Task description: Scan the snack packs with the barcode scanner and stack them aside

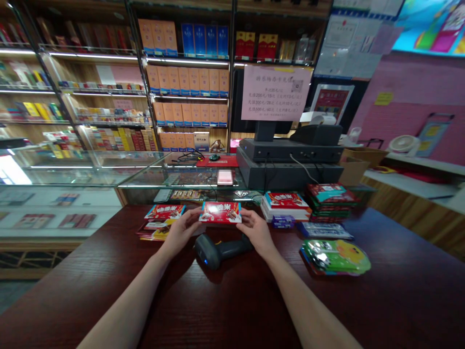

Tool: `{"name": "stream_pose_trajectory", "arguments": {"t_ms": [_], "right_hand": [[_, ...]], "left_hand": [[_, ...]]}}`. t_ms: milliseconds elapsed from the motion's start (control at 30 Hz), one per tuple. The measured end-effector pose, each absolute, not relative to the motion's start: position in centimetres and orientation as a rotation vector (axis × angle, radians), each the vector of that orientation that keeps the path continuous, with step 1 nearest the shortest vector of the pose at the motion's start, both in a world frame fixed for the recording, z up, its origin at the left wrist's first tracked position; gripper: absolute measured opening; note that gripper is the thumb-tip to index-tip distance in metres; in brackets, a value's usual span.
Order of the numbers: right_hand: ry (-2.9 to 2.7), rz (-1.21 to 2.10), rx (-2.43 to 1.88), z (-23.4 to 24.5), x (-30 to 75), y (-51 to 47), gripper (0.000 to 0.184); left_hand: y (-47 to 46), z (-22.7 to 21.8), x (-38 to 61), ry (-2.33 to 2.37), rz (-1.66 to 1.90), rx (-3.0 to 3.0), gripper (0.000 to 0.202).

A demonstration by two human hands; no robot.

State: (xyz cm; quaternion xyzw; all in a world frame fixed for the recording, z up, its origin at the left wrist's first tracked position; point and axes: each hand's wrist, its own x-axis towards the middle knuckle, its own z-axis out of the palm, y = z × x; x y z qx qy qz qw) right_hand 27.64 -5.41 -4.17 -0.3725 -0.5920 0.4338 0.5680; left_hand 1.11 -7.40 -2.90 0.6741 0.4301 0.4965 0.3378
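I hold a flat red snack packet [220, 213] with white lettering above the dark wooden counter [109, 276]. My left hand [183, 230] grips its left end and my right hand [255, 230] grips its right end, fingers closed on the edges. Just below the packet, between my wrists, a black handheld barcode scanner [218, 249] lies on its side on the counter. To the left, a stack of similar red packets [163, 214] rests on the counter.
Right of my hands lie stacked packets [285, 201], a red and green stack [330, 195], a blue packet [325, 230] and a green packet [336, 257]. A black till with a sign [290, 160] stands behind, beside a glass display case [90, 169] and stocked shelves [189, 87].
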Motion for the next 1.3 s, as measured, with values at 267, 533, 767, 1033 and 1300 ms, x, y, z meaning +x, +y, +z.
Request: {"name": "stream_pose_trajectory", "arguments": {"t_ms": [267,533,767,1033,1300], "right_hand": [[-1.674,0.724,-0.939,-3.6,28.5,-6.1,0.073],[-1.913,0.542,-0.865,-3.9,29.4,-5.7,0.088],[-1.994,0.422,-0.924,-3.9,29.5,-5.7,0.096],[-2.085,0.249,-0.995,-3.2,29.6,-6.2,0.091],[-2.139,-0.054,-1.096,-1.9,29.2,-6.7,0.085]], "left_hand": [[-7.3,-2.8,0.7,1.112,1.272,1.888,0.066],[-7.4,-2.8,0.1,1.375,1.17,2.42,0.074],[-7.3,-3.2,-0.1,1.427,1.097,2.531,0.08],[-7.4,-2.8,0.0,1.424,1.072,2.599,0.073],[-8.7,-0.7,0.0,1.767,0.937,2.776,0.065]]}}
